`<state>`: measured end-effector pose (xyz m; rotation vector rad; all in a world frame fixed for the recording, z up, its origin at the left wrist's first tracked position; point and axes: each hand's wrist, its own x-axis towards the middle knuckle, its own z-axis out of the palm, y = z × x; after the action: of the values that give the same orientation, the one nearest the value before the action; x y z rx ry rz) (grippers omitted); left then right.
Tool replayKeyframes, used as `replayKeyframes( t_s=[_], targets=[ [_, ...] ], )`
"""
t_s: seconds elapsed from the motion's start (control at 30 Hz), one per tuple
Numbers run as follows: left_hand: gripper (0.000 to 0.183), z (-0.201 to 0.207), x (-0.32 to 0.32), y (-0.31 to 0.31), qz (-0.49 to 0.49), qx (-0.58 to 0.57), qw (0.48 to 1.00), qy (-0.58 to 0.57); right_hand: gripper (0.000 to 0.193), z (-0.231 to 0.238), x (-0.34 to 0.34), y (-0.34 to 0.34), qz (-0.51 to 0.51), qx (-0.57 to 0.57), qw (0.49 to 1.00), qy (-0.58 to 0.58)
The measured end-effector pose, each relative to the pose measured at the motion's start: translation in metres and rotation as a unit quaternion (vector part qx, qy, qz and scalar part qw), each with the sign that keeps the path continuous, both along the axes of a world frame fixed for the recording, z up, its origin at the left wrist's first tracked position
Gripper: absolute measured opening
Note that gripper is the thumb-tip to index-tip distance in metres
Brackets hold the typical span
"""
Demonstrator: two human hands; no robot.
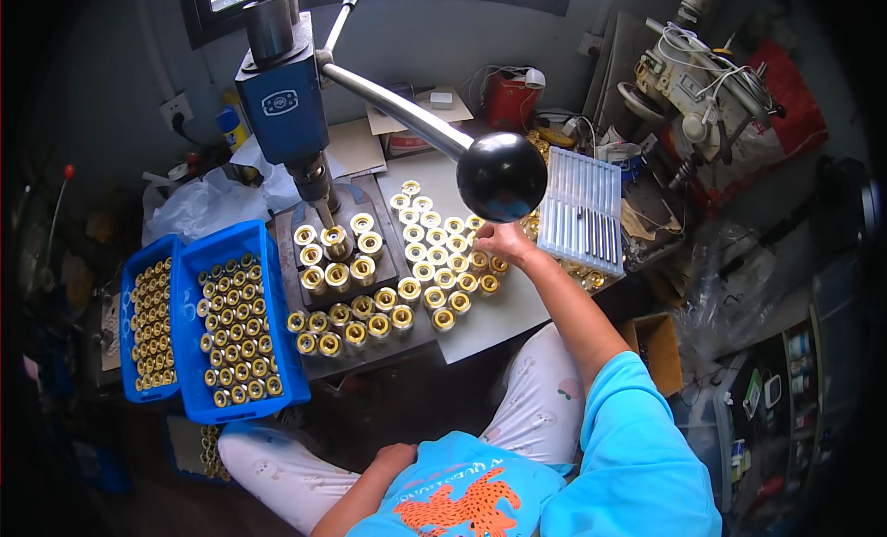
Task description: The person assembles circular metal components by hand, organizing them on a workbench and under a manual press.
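Observation:
My right hand (505, 243) reaches onto the bench just below the black ball knob (502, 177), its fingers closed around a brass fitting at the right edge of a group of short, ring-shaped brass fittings (435, 298). The knob sits close above the fingertips, so part of the grip is hard to see. My left hand (397, 457) rests low by my lap, away from the bench, with its fingers hidden. More fittings (337, 274) stand upright on the press base, one directly beneath the spindle (317, 188) of the blue bench press (282, 116).
At the left, a blue tray (294, 371) and a smaller blue tray (135, 323) hold rows of fittings. The press lever (397, 100) slants over the bench. A clear plastic case (559, 225) with metal rods lies at the right. An open cardboard box (667, 357) stands below.

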<state>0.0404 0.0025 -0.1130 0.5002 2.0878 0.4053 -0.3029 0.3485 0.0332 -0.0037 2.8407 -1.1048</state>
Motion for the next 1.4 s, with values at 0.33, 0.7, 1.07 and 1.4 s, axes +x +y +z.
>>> replayKeyframes(
  t_s=[0.33, 0.7, 1.07, 1.4],
  targets=[
    [0.033, 0.009, 0.000, 0.002, -0.013, -0.010, 1.000, 0.005, 0.023, 0.009, 0.028, -0.023, 0.024, 0.141, 0.982, 0.120],
    [0.035, 0.009, 0.001, 0.002, -0.016, -0.006, 1.000, 0.001, 0.020, 0.003, 0.051, -0.017, -0.018, 0.027, 0.996, 0.077],
    [0.035, 0.016, 0.000, 0.003, -0.016, -0.015, 1.000, 0.007, 0.019, 0.004, 0.081, -0.034, 0.010, 0.069, 0.977, 0.204],
    [0.034, 0.021, -0.001, 0.006, -0.022, -0.019, 1.000, -0.001, 0.019, 0.006, 0.089, -0.044, -0.018, -0.042, 0.994, 0.102]
  ],
)
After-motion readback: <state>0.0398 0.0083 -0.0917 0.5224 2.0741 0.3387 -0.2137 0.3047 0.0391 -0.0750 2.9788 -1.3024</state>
